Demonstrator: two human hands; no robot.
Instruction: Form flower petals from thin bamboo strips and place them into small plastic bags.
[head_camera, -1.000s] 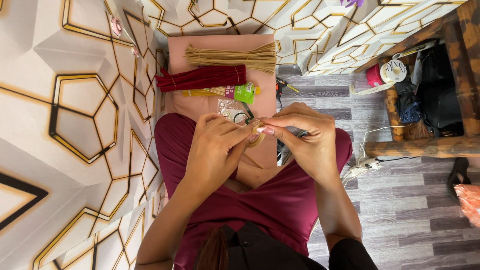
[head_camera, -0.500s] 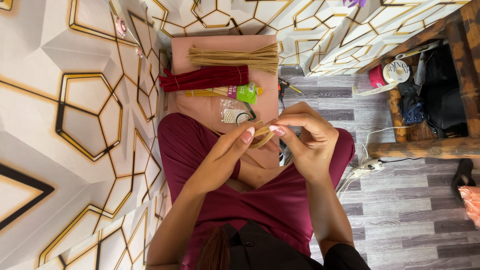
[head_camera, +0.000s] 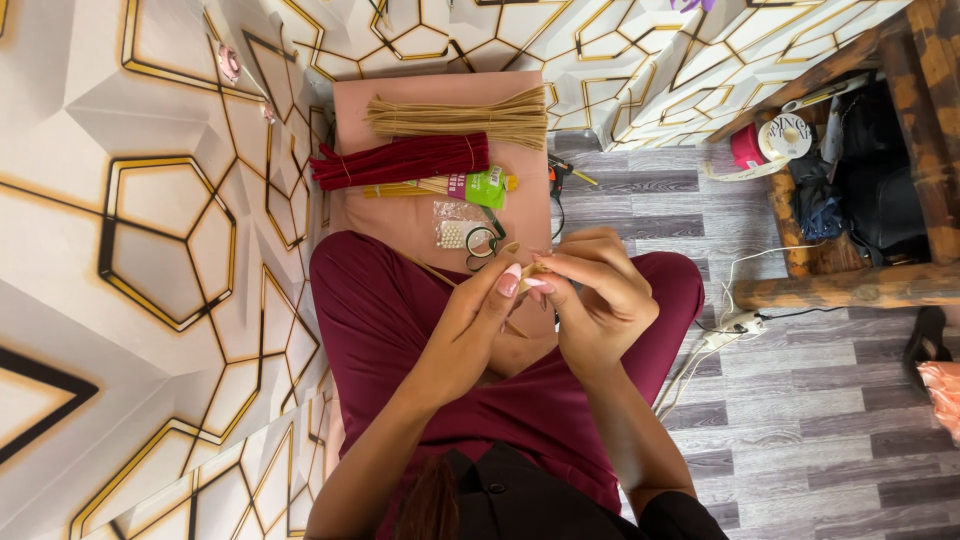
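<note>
Your left hand (head_camera: 470, 325) and right hand (head_camera: 595, 300) meet above your lap, fingertips pinching a thin tan straw strip (head_camera: 528, 272) between them. Beyond them, on the pink board (head_camera: 400, 225), lie a tan straw bundle (head_camera: 460, 117), a dark red stick bundle (head_camera: 405, 160), a green-labelled glue tube (head_camera: 487, 186) and a small clear packet of white beads (head_camera: 455, 225).

Both forearms are raised above the lap. The left hand (head_camera: 470, 325) and right hand (head_camera: 595, 300) are brought together, fingertips pinched and touching.
</note>
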